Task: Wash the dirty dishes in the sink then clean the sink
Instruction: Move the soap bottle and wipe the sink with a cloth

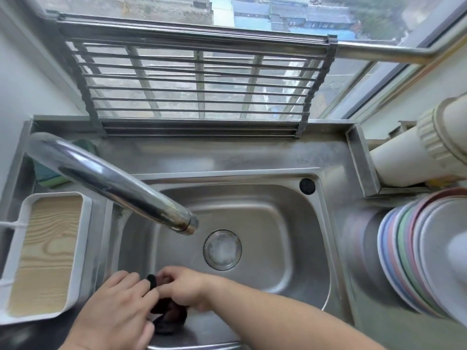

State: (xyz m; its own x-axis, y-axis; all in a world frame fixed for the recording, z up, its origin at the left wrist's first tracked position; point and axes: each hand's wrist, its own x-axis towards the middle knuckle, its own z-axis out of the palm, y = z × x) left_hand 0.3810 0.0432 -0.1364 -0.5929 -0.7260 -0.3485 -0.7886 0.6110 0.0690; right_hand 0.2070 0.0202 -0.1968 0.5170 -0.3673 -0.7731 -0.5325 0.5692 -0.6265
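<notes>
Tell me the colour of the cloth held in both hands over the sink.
Black. The cloth shows best in the head view, the only one.

Stainless steel sink basin [265,223], round drain near centre. Dark crumpled cloth [168,315] at near-left edge. Stacked pastel plates [404,253] on right counter.

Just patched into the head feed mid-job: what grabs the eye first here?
The big chrome faucet sweeps in from the left over an emptied steel sink. At the sink's near edge, the left hand and right hand both grip a dark cloth. On the right counter, a stack of pastel plates leans on edge, and a roll-up drying rack stands against the window behind.
</notes>
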